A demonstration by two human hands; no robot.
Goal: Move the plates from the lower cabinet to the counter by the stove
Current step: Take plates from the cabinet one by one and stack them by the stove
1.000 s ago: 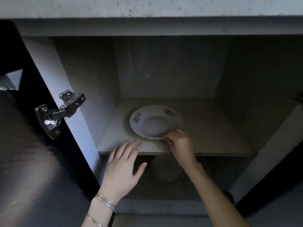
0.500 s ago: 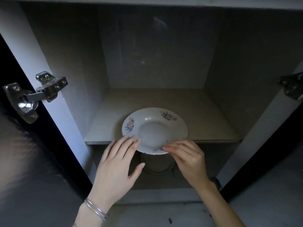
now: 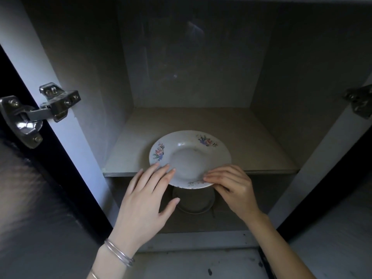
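I see the flowered plate [image 3: 190, 158] lying on the shelf [image 3: 261, 150] inside the cabinet [image 3: 191, 67], its near rim hanging out past the shelf's front edge toward both hands. The right hand [image 3: 231, 188] grips that near rim. Its fingers [image 3: 215, 176] are bent over the top of the rim, and the thumb goes under the plate where I cannot follow it. The left hand [image 3: 145, 200] lies flat and relaxed just beside it. Its straight fingertips [image 3: 171, 170] rest on the plate's rim and the thumb is spread out below, clear of the china. I cannot tell whether the plate's far side bears on the shelf or is already lifted a little, because the light in there is too poor.

Under the two hands, on the cabinet floor, I can make out a lower plate [image 3: 194, 204]. Its far part is covered by the flowered plate and its right edge by the right hand. In the gloom I cannot say whether it is one plate or a stack.

Two thin bracelets [image 3: 119, 253] circle the left wrist. Another band shows nearer the elbow, just short of the frame's bottom edge. The right forearm also runs out of the picture there.

Beyond the left hand's outer side stands the dark door [image 3: 30, 198] with a bright metal hinge [image 3: 40, 115]. On the right hand's outer side a second hinge [image 3: 360, 101] sits in shadow, cut by the frame's edge, and its details are hard to read.
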